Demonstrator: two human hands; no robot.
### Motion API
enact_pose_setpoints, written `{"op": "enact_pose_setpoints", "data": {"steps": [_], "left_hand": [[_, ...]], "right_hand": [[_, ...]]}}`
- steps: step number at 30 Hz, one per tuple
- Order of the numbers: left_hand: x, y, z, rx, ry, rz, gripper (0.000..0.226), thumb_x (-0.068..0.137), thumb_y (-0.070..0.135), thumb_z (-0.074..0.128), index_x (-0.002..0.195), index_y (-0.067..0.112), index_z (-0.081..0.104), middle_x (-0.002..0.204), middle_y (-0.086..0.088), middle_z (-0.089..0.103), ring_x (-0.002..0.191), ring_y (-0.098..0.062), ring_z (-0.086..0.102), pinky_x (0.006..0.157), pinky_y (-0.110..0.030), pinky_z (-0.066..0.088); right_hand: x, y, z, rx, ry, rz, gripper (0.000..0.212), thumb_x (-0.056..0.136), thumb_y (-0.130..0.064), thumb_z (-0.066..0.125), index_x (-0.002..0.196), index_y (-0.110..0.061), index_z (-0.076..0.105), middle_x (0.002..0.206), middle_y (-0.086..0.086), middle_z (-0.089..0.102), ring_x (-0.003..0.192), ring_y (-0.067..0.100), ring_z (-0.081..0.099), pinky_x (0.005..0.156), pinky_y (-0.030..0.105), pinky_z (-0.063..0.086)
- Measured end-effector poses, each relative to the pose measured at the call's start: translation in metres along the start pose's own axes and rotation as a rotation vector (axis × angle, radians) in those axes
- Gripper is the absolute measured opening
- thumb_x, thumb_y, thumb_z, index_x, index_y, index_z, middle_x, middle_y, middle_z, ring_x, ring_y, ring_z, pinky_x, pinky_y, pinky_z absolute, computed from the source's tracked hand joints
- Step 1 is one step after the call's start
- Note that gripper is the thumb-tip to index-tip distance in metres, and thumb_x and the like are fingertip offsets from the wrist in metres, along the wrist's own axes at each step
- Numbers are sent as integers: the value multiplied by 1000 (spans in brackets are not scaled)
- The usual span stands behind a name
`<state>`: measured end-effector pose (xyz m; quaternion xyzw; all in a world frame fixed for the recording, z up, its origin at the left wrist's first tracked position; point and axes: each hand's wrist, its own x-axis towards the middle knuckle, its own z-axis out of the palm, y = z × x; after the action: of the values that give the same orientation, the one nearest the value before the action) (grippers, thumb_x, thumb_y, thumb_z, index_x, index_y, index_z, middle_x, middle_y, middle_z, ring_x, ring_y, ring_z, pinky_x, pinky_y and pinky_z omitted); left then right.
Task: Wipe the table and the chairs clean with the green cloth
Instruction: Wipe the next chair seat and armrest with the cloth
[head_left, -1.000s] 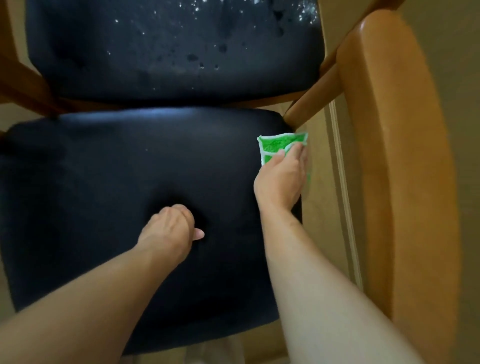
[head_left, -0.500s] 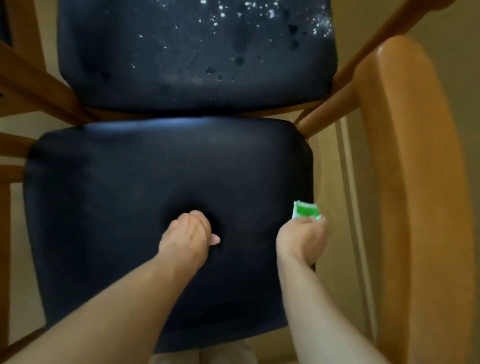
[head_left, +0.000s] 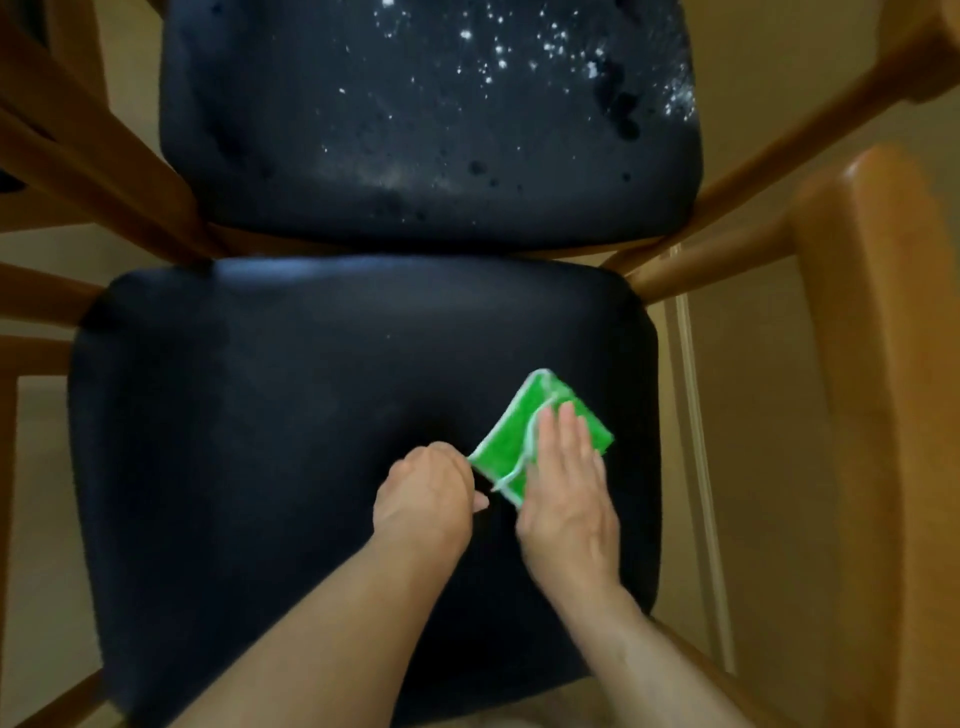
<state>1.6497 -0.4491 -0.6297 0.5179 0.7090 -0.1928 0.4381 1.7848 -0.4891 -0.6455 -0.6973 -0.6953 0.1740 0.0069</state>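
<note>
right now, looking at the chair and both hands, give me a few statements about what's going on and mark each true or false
1. The right hand presses the green cloth flat on the near chair seat with straight fingers. True.
2. The left hand holds the green cloth. False: its fingers are curled and it rests on the seat beside the cloth, holding nothing that can be seen.
3. The far chair seat carries white specks and dark spots. True.
4. The cloth lies on the wooden armrest. False: it lies on the near seat, right of centre.
5. The cloth is spread out over most of the seat. False: it is folded small and covers only a patch.
</note>
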Motion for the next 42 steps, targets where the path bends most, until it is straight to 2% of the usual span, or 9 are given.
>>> {"op": "enact_pose_setpoints", "data": {"steps": [5, 8, 12, 17, 20, 25, 32, 38, 42], "left_hand": [[5, 6, 2, 13, -108, -103, 51, 85, 49, 65, 112, 9, 49, 86, 0, 49, 92, -19, 49, 67, -30, 38], [2, 7, 9, 72, -75, -76, 54, 86, 51, 62, 115, 8, 46, 112, -8, 55, 106, -22, 53, 72, -31, 40], [-5, 3, 12, 57, 8, -30, 38, 92, 36, 61, 116, 10, 46, 115, -8, 52, 104, -23, 51, 81, -32, 43], [-12, -7, 9, 362, -48, 90, 44, 104, 25, 28, 144, 8, 29, 149, -16, 32, 136, -29, 33, 112, -37, 26], [-10, -3, 6, 272, -78, 35, 44, 104, 25, 31, 145, 8, 29, 149, -15, 34, 135, -26, 35, 112, -35, 29], [1, 13, -5, -64, -135, -206, 44, 91, 31, 64, 127, 10, 48, 124, -7, 53, 116, -24, 49, 90, -35, 45], [-5, 20, -10, -46, -100, -231, 45, 91, 39, 62, 119, 5, 49, 122, -10, 52, 119, -26, 47, 95, -36, 45], [-3, 19, -3, -54, -52, -248, 40, 89, 38, 64, 112, 8, 50, 115, -8, 54, 111, -24, 50, 81, -33, 44], [1, 18, 4, -38, -60, -273, 41, 88, 37, 67, 113, 8, 51, 112, -7, 54, 110, -23, 50, 74, -32, 39]], "right_hand": [[54, 36, -24, 236, 124, 553, 54, 104, -18, 32, 154, -6, 14, 161, 14, 12, 148, 24, 12, 113, 23, 5], [75, 14, -23, 271, 222, 601, 52, 102, -12, 34, 152, -3, 20, 160, 15, 16, 148, 25, 13, 117, 29, 6], [96, -58, -14, 205, 131, 190, 62, 94, -4, 46, 151, -3, 23, 159, 16, 18, 147, 29, 12, 119, 40, 9], [125, -165, 2, 64, -410, -611, 76, 88, -14, 59, 153, -13, 19, 162, 9, 9, 148, 28, 7, 117, 41, 7], [121, -166, 5, -3, -447, -730, 75, 91, -15, 58, 154, -20, 18, 163, 4, 4, 149, 22, 3, 118, 38, 5], [147, -80, -24, 115, -281, -363, 67, 93, -20, 52, 153, -20, 22, 162, 3, 12, 148, 20, 10, 118, 36, 14], [161, -7, -59, 150, -185, 229, 58, 96, -19, 40, 151, -14, 23, 161, 7, 14, 148, 24, 10, 118, 43, 20], [159, 8, -56, 162, -71, 219, 47, 95, -17, 39, 141, -9, 38, 152, 8, 33, 142, 27, 25, 114, 46, 25], [155, -11, -48, 84, -126, -3, 53, 93, -14, 42, 145, -8, 35, 154, 9, 31, 142, 30, 23, 115, 47, 21]]}}
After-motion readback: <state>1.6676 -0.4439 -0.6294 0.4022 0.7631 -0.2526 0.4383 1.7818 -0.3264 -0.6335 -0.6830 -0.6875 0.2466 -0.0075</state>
